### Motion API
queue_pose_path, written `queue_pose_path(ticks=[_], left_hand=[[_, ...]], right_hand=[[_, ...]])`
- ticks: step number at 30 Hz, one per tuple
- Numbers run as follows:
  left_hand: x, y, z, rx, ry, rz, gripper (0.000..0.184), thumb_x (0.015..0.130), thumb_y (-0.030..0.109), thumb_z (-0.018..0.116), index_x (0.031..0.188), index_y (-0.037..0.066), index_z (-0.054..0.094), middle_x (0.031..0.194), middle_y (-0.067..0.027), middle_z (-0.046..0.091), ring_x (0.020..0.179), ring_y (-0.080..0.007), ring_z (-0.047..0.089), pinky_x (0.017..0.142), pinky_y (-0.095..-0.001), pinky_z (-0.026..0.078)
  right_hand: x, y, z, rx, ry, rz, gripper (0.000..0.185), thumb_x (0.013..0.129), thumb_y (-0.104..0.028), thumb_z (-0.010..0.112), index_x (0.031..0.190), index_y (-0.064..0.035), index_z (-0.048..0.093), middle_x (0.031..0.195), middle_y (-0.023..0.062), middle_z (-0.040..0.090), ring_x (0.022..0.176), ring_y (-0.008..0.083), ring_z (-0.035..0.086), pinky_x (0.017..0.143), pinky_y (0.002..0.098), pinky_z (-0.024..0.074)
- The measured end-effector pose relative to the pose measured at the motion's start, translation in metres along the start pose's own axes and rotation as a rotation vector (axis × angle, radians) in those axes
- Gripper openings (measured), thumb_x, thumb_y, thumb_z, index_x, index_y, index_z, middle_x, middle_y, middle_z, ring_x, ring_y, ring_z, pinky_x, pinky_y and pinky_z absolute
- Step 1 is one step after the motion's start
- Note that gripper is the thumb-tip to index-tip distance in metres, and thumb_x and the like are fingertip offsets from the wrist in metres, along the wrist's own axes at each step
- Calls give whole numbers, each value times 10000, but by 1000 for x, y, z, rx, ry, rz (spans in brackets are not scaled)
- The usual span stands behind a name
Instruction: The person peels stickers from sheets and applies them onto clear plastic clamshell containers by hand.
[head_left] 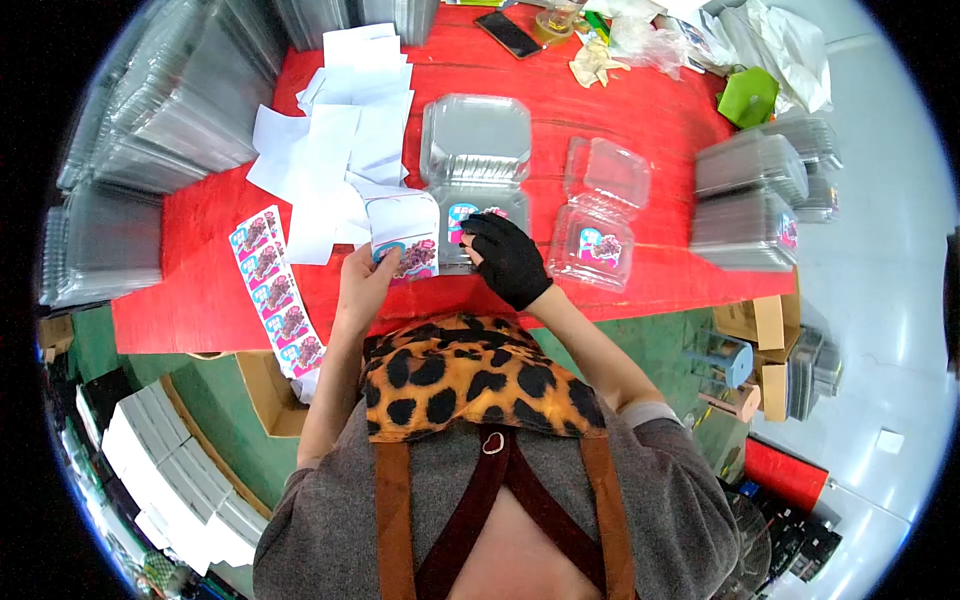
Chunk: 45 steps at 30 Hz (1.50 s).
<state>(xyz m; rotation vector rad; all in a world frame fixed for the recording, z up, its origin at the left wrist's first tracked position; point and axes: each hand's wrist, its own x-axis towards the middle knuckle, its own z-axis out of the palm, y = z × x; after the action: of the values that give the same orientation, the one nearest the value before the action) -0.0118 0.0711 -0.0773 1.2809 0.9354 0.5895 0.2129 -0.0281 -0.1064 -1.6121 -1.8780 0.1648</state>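
My bare left hand (367, 285) pinches the lower edge of a label strip (405, 215). One printed label with a bunch of grapes shows beside the thumb, and the strip's white backing curls over above it. My right hand (503, 258), in a black fingerless glove, lies over an open clear plastic clamshell box (475, 140). Its fingers stretch across a pink and blue label (461, 217) on the near half, covering part of it. To the right stands another open clamshell box (592, 250) with a label on its near half.
A strip of several grape labels (275, 290) hangs over the table's (190, 325) front edge. White paper sheets (330, 150) lie behind it. Stacked clear boxes stand left (190, 90) and right (750, 215). A phone (507, 34) and crumpled plastic (645, 42) lie at the back.
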Motion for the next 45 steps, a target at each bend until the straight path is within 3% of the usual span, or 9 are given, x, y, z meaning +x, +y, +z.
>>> queue_pose_path(ticks=[6,11,24,27,30,33,37,40,45], left_hand=[[7,-13,7,92,-48,-83,264,952,166,557,1052,-67,630,866,-1,632,791,-59,511,697,-248,438],[3,-11,10,42,-90,-117,286,957,183,547,1047,-78,621,856,3,616,781,-64,498,684,-253,429],[9,-10,-3,-75,-109,-168,300,960,185,540,1121,-55,618,1000,-45,666,898,-95,587,813,-256,458],[9,-3,-5,-106,-84,-176,293,959,174,540,1130,-52,614,1003,-62,672,894,-98,605,802,-254,472],[7,9,-3,-274,-14,-175,274,950,161,550,1109,-53,616,1004,-90,678,880,-114,634,790,-261,495],[9,20,-3,-502,52,-187,236,929,140,580,1058,-54,617,994,-119,683,868,-135,660,788,-276,524],[11,23,1,-511,89,-157,224,922,138,593,1038,-51,621,946,-99,684,827,-128,662,755,-269,532],[10,27,2,-491,160,-159,221,921,149,599,1017,-47,625,904,-84,684,765,-124,659,693,-255,531],[-3,43,1,-377,195,-192,218,937,197,584,985,-15,596,786,-41,651,576,-90,607,416,-202,445]], right_hand=[[-20,7,-15,-89,214,386,305,912,-173,550,1172,-19,588,1208,191,577,1148,348,537,999,419,407],[-69,32,-22,-10,181,763,250,921,-206,549,1057,-30,663,978,174,655,925,315,633,817,375,487],[-71,12,-37,-104,100,623,235,912,-208,541,1003,-56,696,882,180,626,867,339,607,757,404,476],[-68,13,-45,-169,119,546,252,930,-235,538,1015,-56,694,800,142,621,768,278,620,696,371,483],[-56,16,-59,157,119,795,340,946,-322,474,1001,-72,698,827,174,642,790,324,630,718,409,482],[-48,39,-66,1096,189,1150,440,962,-409,477,1113,-29,639,808,102,676,678,209,660,643,325,531],[-24,48,-52,1811,171,1115,505,961,-352,508,1287,32,479,1012,143,654,861,223,659,755,335,551],[-17,41,-32,1509,213,904,478,930,-284,562,1274,37,482,1134,161,613,1011,245,623,876,352,520],[-21,21,-28,1090,261,950,570,804,-86,699,1300,40,448,1157,119,599,1051,185,581,930,312,460]])
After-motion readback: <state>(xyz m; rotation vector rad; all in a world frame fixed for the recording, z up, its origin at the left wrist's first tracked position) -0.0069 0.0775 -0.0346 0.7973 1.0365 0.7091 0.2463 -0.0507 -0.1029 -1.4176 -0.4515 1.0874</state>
